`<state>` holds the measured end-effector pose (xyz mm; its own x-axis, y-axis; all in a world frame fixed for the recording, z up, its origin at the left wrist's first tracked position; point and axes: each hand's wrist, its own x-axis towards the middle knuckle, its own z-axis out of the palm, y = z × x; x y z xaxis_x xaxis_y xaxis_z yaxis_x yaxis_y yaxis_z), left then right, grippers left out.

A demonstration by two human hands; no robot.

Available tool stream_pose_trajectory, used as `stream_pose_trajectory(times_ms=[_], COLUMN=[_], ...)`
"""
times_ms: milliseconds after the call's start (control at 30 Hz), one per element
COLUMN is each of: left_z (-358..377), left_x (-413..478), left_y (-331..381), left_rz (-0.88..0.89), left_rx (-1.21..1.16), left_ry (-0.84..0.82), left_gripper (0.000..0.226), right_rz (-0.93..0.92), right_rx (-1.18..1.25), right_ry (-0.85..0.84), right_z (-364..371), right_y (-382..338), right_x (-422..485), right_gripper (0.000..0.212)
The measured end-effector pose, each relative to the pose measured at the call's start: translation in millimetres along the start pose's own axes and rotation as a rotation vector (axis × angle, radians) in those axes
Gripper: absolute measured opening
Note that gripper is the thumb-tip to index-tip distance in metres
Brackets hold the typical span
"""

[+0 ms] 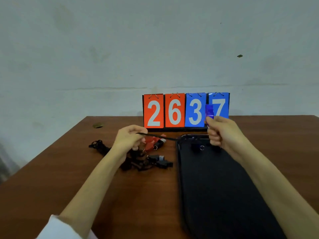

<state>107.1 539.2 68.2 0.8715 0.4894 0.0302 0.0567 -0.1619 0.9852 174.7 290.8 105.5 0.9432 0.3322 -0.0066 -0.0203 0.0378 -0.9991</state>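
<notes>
Over wooden table (69,178) by grey wall (103,49); left hand (129,138) pinching cord (158,136), right hand (222,133) gripping blue whistle (209,110)

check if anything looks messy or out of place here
The heap of whistles and cords lies tangled left of the black tray; one cord bunch strays further left. Nothing looks spilled or broken.

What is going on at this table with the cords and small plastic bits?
A person works bare-handed at a wooden table. The right hand pinches a blue whistle-like piece, held up, while the left hand holds a black cord taut. More red and black pieces with tangled cords lie in a pile by the left hand. A black tray on the right holds one dark piece. A flip scoreboard behind reads 2637.
</notes>
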Motion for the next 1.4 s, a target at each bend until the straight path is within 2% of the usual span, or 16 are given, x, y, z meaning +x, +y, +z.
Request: stream_pose_trajectory(times_ms=[67,133,200,233,367,433,500,633,733,800,933,1000,1067,1133,1267,1400], left_z=[-4,-13,-25,-30,-40,-40,-36,-29,-29,-28,-30,-31,-28,-19,17,39], left_x=[-1,-1,2,3,8,8,9,10,12,13,11,11,8,0,-25,-38], left_y=[-2,-6,-10,-11,-15,-17,-16,-14,-19,-21,-16,-14,-11,-6,3,-3], left_rz=[-0.038,-0.115,-0.187,-0.209,-0.243,-0.250,-0.235,-0.257,-0.221,-0.222,-0.299,-0.255,-0.153,-0.050,0.090,0.230], left_rx=[-0.010,-0.018,-0.022,-0.020,0.001,0.005,-0.053,-0.229,-0.175,-0.278,-0.743,-0.710,-0.503,-0.351,-0.299,-0.186], left_ry=[-0.165,-0.459,-0.717,-0.764,-0.670,-0.587,-0.458,-0.248,-0.059,0.035,-0.058,-0.072,-0.052,-0.089,-0.231,-0.256], left_gripper=[0.012,0.009,0.026,0.035,0.051,0.041,0.014,0.023,0.015,0.015,0.019,0.026,0.025,0.019,0.012,0.012], right_rz=[-0.064,-0.182,-0.295,-0.323,-0.350,-0.359,-0.344,-0.291,-0.268,-0.267,-0.250,-0.243,-0.261,-0.293,-0.108,0.004], right_rx=[-0.217,-0.421,-0.578,-0.603,-0.731,-0.771,-0.803,-0.973,-1.019,-1.029,-1.066,-1.063,-0.988,-0.744,-0.215,-0.037], right_ry=[0.069,0.195,0.328,0.374,0.509,0.548,0.546,0.569,0.567,0.567,0.578,0.583,0.536,0.367,-0.069,-0.276], right_z=[-1,0,-6,-10,-27,-31,-30,-30,-30,-30,-30,-31,-29,-21,9,31], right_y=[0,3,6,8,13,16,17,22,25,25,25,24,23,22,21,27], right_x=[-3,-5,-6,-6,-3,-1,0,1,1,2,2,1,0,-1,-11,-21], right_gripper=[0.017,0.017,0.022,0.026,0.030,0.030,0.030,0.031,0.030,0.030,0.030,0.029,0.028,0.022,0.014,0.020])
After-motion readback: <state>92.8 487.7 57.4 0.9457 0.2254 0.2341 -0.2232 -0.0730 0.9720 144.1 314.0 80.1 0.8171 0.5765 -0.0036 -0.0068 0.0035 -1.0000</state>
